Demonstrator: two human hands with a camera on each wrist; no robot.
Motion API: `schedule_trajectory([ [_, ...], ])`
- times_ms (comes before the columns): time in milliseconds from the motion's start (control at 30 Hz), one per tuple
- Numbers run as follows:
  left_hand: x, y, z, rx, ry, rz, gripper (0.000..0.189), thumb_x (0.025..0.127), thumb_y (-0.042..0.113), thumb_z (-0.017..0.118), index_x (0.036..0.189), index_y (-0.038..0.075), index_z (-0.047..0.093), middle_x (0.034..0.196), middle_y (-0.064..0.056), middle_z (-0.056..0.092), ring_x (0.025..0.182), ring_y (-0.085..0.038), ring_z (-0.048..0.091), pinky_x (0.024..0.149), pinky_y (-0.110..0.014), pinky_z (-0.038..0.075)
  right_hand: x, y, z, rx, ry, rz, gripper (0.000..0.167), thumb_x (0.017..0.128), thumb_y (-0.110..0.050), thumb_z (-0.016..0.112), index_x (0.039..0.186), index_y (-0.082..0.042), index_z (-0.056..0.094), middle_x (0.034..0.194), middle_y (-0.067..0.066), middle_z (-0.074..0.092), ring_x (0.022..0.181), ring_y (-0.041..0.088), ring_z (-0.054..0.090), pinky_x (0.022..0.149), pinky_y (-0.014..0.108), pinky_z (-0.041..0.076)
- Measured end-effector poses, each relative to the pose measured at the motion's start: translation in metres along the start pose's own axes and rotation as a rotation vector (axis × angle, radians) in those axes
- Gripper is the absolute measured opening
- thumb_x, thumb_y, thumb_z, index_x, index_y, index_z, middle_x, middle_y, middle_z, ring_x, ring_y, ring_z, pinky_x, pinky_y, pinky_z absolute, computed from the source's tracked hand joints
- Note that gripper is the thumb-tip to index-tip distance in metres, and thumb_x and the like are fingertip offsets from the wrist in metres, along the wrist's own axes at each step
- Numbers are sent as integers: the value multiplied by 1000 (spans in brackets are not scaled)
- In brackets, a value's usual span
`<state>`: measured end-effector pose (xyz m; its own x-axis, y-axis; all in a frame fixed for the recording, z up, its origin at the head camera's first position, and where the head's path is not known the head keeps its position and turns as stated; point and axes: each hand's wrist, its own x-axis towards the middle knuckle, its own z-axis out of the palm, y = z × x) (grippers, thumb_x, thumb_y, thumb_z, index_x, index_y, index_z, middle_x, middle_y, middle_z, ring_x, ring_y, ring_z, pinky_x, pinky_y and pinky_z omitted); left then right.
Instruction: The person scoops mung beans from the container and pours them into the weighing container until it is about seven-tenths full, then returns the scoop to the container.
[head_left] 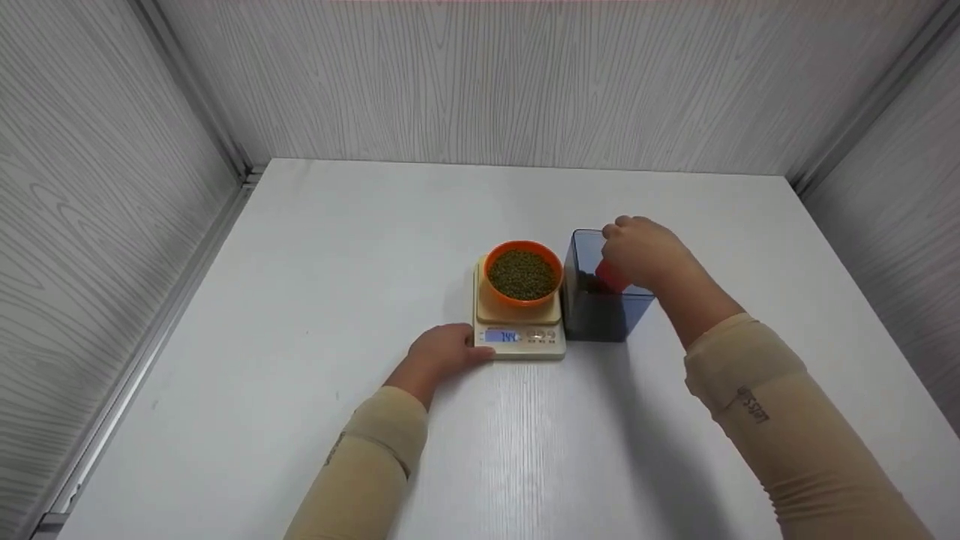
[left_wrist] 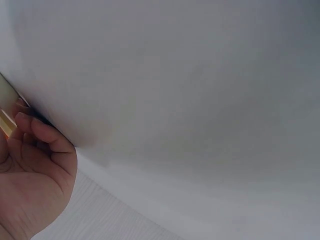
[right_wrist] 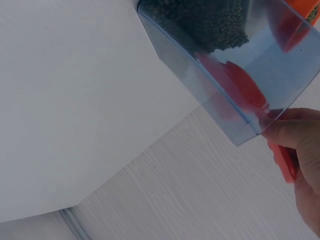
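An orange bowl (head_left: 523, 247) full of small green beans (head_left: 523, 275) sits on a kitchen scale (head_left: 517, 349), whose lit display seems to read 744. At the scale's front left corner, my left hand (head_left: 444, 349) holds its edge, thumb along the front and fingers curled at the side. My right hand (head_left: 643, 251) grips the handle of a red scoop (right_wrist: 246, 86). The scoop's head is inside a clear bluish container (head_left: 592, 319), which stands against the scale's right side. Dark-looking beans (right_wrist: 200, 22) lie in the container, apart from much of the scoop in the right wrist view.
Everything stands on a white table (head_left: 315, 300). Grey wood-grain panels (head_left: 480, 82) rise behind it and on both sides. A metal rail (head_left: 142, 337) runs along the left edge. Beige sleeves (head_left: 772, 405) cover both forearms.
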<state>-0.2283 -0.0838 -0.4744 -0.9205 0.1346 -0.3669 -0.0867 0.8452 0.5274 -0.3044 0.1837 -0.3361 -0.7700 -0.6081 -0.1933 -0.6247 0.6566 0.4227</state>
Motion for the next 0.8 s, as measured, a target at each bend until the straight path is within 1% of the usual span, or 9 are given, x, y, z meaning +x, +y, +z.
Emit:
schedule_trajectory([
  [133,0,0,0,-5,4,3,42,80,54,60,102,18,62,98,1,62,95,-19,54,94,-39,39,6,-6,3,-6,-44,-13,22,70,0,72,91,-5,70,95,13,60,88,28,55,84,37,48],
  [267,-2,0,-1,-16,13,13,38,80,52,61,98,18,63,93,0,61,89,-19,53,90,-39,41,10,-11,9,-43,-27,-50,14,75,0,67,88,-4,70,91,12,60,83,26,54,83,36,48],
  [400,-3,0,-1,-25,17,13,37,80,51,61,97,19,63,91,1,61,87,-18,52,90,-38,40,12,-14,15,-47,-14,-61,12,77,2,65,87,-4,70,89,11,61,83,26,54,82,38,48],
  [500,-3,1,-1,-30,12,10,37,80,52,61,97,19,63,92,1,61,89,-18,53,91,-38,40,13,-15,17,-21,-29,-45,13,78,1,64,88,-5,70,91,11,61,86,27,55,82,41,48],
  [633,-2,1,-1,-27,2,10,37,80,52,61,96,18,62,91,1,60,88,-18,52,89,-38,41,14,-14,18,33,-79,-22,15,78,0,65,91,-5,69,93,11,61,88,27,55,82,42,48],
  [800,-3,0,-2,-41,1,2,37,80,52,61,97,19,62,93,1,60,89,-18,52,91,-39,40,16,-13,13,139,-160,31,19,77,1,66,94,-6,68,90,11,60,82,25,55,83,42,48],
])
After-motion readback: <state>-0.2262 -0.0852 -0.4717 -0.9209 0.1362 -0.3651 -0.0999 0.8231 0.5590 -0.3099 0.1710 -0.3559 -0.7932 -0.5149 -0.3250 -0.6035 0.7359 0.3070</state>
